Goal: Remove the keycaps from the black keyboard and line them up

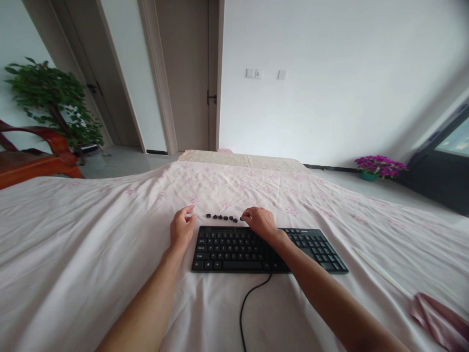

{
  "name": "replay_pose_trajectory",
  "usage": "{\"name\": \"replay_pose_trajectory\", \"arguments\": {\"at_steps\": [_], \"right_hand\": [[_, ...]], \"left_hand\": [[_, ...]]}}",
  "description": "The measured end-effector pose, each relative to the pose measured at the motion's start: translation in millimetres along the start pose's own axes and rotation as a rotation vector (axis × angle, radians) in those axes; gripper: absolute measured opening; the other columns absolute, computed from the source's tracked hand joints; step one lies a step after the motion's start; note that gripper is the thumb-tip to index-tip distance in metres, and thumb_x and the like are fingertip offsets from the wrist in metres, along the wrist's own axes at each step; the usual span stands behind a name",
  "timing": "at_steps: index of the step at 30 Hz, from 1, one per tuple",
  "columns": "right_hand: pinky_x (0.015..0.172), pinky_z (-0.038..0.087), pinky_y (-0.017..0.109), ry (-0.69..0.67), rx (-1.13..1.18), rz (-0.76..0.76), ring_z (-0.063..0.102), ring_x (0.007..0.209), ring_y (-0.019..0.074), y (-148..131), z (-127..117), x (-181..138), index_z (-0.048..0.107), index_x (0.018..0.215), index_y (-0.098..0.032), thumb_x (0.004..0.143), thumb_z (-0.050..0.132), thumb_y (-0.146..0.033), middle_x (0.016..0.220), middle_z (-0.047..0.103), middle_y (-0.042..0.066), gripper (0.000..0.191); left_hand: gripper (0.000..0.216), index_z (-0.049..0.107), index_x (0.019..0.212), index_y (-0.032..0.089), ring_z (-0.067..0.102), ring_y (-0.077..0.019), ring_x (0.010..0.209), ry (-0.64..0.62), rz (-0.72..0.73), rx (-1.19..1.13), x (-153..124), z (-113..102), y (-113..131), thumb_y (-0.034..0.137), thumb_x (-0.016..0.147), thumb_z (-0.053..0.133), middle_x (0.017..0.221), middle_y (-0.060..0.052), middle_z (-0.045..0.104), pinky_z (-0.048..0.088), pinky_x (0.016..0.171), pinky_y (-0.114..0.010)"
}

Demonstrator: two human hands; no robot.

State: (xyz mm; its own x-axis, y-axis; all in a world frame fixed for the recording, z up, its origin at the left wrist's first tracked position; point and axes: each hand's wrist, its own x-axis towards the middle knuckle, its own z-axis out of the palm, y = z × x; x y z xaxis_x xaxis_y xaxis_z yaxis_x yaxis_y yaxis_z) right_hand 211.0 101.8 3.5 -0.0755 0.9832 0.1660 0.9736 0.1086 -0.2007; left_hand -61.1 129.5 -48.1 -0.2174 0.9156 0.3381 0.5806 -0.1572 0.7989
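Observation:
A black keyboard (238, 249) lies flat on the pink flowered cloth, its cable (246, 298) running toward me. Behind its back edge several small black keycaps (220, 217) sit in a loose row. My right hand (261, 221) reaches over the keyboard, thumb and fingertips pinched on a small black keycap (241, 219) at the right end of that row. Beside the keyboard's back left corner, my left hand (182, 227) hovers or rests with its fingers curved and a gap between thumb and fingers; nothing shows in it. My right forearm covers part of the keys.
The wrinkled cloth (128, 234) spreads over a wide surface. A pink fabric piece (436, 318) lies at the right. Beyond stand a wooden chair (47, 151), a leafy plant (54, 102), purple flowers in a pot (381, 166), doors and a white wall (330, 98).

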Motion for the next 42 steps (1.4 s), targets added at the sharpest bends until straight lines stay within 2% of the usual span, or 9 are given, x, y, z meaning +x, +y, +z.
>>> {"name": "replay_pose_trajectory", "arguments": {"at_steps": [10,14,21,29,37,42], "right_hand": [[0.070,0.038,0.026,-0.083,0.020,0.025,0.062,0.090,0.0187,2.1,2.4,1.1,0.071,0.092,-0.030,0.082,0.057,-0.035,0.091,0.071,-0.001,0.018],[0.071,0.038,0.026,-0.070,0.030,0.033,0.062,0.091,0.0190,1.2,-0.3,2.4,0.070,0.093,-0.029,0.080,0.061,-0.037,0.092,0.070,0.000,0.018],[0.071,0.039,0.027,-0.079,-0.009,-0.047,0.060,0.093,0.0199,-14.5,-1.4,9.7,0.070,0.097,-0.030,0.074,0.067,-0.042,0.104,0.067,0.000,0.026],[0.072,0.040,0.027,-0.131,-0.045,-0.011,0.061,0.094,0.0202,-25.0,-3.8,16.9,0.072,0.091,-0.028,0.078,0.062,-0.034,0.100,0.069,0.001,0.018],[0.076,0.040,0.028,-0.125,0.004,-0.012,0.061,0.095,0.0205,-11.4,-8.6,11.9,0.070,0.100,-0.031,0.074,0.065,-0.037,0.102,0.069,-0.001,0.027],[0.072,0.040,0.028,-0.179,-0.023,0.058,0.063,0.089,0.0208,-8.6,-9.4,11.3,0.073,0.093,-0.030,0.074,0.064,-0.034,0.090,0.071,0.001,0.021]], "left_hand": [[0.030,0.066,0.105,0.025,0.063,-0.0153,0.081,-0.032,0.006,0.053,0.9,-1.0,0.2,0.028,0.079,0.053,0.104,-0.002,0.068,0.047,0.082,-0.028],[0.029,0.066,0.105,0.024,0.063,-0.0149,0.081,-0.051,-0.002,0.043,1.4,-0.7,-0.2,0.028,0.079,0.053,0.106,-0.003,0.067,0.048,0.081,-0.028],[0.028,0.067,0.103,0.025,0.063,-0.0151,0.081,-0.061,0.008,0.058,1.1,-2.4,2.2,0.027,0.080,0.052,0.105,-0.002,0.068,0.047,0.081,-0.028],[0.026,0.068,0.101,0.024,0.063,-0.0152,0.081,-0.063,0.010,0.058,1.4,-2.3,2.7,0.027,0.080,0.053,0.104,-0.003,0.068,0.047,0.081,-0.028],[0.026,0.068,0.101,0.024,0.063,-0.0142,0.080,-0.058,0.024,0.049,1.6,-1.0,1.1,0.025,0.080,0.053,0.104,-0.001,0.068,0.047,0.080,-0.027],[0.026,0.068,0.101,0.024,0.064,-0.0144,0.080,-0.061,0.012,0.062,1.4,-1.1,1.4,0.025,0.079,0.054,0.105,-0.002,0.068,0.047,0.080,-0.027]]}}
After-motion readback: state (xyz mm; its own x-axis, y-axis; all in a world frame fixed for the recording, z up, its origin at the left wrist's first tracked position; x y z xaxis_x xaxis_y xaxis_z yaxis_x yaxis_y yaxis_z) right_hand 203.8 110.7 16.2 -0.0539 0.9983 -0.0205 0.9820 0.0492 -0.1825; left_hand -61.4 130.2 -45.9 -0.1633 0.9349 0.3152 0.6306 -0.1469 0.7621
